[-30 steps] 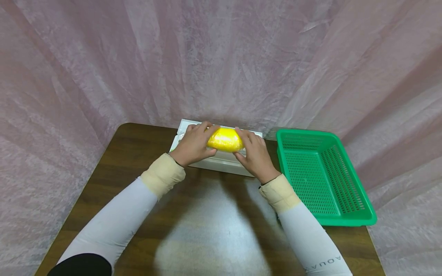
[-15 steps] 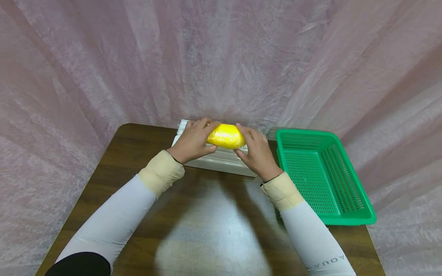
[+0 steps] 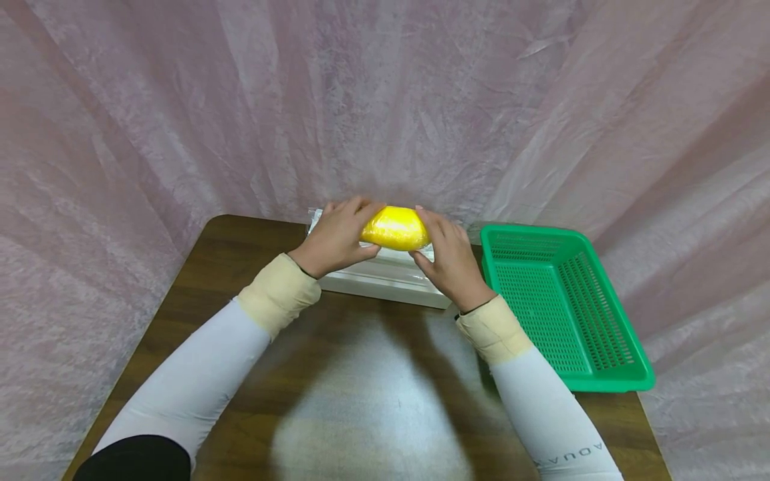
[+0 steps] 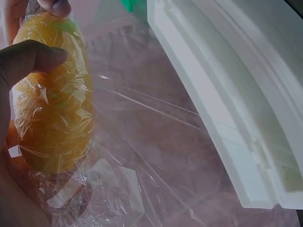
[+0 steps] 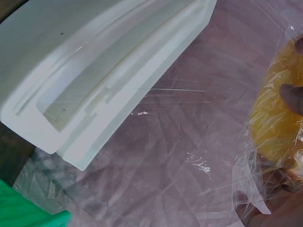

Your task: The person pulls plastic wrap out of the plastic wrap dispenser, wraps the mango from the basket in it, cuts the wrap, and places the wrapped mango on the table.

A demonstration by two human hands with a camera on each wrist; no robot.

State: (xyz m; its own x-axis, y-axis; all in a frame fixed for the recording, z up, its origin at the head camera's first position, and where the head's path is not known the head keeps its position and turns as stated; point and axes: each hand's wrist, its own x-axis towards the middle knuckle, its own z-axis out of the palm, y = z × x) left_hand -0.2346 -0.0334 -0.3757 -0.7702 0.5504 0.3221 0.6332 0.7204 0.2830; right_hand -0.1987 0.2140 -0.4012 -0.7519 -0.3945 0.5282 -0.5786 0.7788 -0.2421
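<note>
Between my hands is a smooth, oval yellow thing, perhaps a mango [image 3: 397,228], wrapped in shiny clear plastic film. My left hand [image 3: 337,239] grips its left end, with the thumb on the near side. My right hand [image 3: 452,262] holds the other end in the same way. Below and behind them lies a long white cling film dispenser [image 3: 385,288], partly hidden by both hands. In the left wrist view, a clear sheet of cling film [image 4: 156,113] stretches between the dispenser and the wrapped yellow thing. Loose film bunches around its lower end.
A green plastic basket [image 3: 535,230] with perforated walls stands on the right of the brown wooden table [image 3: 228,267], close to my right forearm. A pink curtain [image 3: 385,100] hangs just behind the table's back edge.
Both hands have moved up and slightly away with the wrapped yellow thing, uncovering more of the dispenser's front. Their grip looks the same, and the basket stays in place.
</note>
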